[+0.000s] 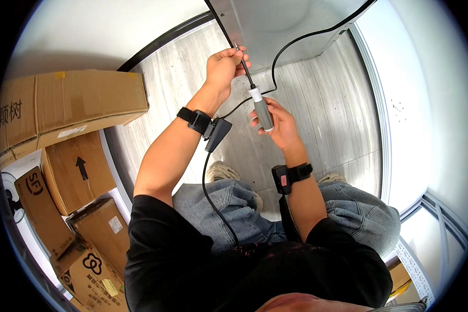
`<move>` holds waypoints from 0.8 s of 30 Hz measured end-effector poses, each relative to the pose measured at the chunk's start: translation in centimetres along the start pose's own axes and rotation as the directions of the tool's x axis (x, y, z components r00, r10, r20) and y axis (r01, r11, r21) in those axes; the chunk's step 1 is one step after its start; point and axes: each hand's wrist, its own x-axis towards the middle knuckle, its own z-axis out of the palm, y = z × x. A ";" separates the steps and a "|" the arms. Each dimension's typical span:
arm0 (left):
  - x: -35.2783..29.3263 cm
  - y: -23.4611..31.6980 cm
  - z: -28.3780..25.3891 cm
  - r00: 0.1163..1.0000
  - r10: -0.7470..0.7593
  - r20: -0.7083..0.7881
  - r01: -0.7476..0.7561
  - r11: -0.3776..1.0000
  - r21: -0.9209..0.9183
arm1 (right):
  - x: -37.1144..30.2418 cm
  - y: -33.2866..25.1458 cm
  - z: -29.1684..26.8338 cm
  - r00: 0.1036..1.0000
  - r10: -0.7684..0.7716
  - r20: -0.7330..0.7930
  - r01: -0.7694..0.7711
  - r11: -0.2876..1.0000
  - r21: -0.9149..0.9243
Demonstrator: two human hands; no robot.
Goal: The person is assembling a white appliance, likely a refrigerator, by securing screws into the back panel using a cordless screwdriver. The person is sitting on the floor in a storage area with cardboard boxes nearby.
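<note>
A screwdriver with a grey-and-white handle and dark metal shaft (pixel 263 112) sits toward twelve o'clock, tip aimed at eleven. The left hand (pixel 224 68) pinches its shaft; the right hand (pixel 282 125) grasps its handle. A thin black cable (pixel 300 37) passes behind; brown cardboard boxes (pixel 91 96) stack toward nine.

12 o'clock: shaft (pixel 248 74), smooth metal | 1: screwdriver handle (pixel 264 112), matt plastic | 1: panel (pixel 301 21), smooth, faintly glossy metal | 2: floor (pixel 330 104), matt wood-grain | 4: jeans (pixel 359 216), rough denim | 9: boxes (pixel 70 166), matt cardboard
</note>
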 end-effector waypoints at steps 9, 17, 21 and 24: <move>0.2 -0.4 0.1 1.000 0.012 -0.029 -0.011 0.999 0.045 | 0.2 0.9 0.6 0.963 -0.218 -0.156 0.163 0.938 -0.307; -0.1 0.1 0.3 0.999 0.007 -0.033 -0.006 1.000 0.030 | 0.2 0.1 0.9 0.992 -0.037 -0.119 0.029 0.997 -0.067; -0.1 0.0 0.4 1.000 0.003 -0.028 -0.003 1.000 0.020 | 0.6 1.1 0.5 0.964 -0.225 -0.145 0.154 0.910 -0.386; -0.4 0.3 0.5 0.999 -0.015 -0.034 0.014 0.999 -0.030 | 0.6 0.9 0.7 0.954 -0.263 -0.142 0.172 0.872 -0.458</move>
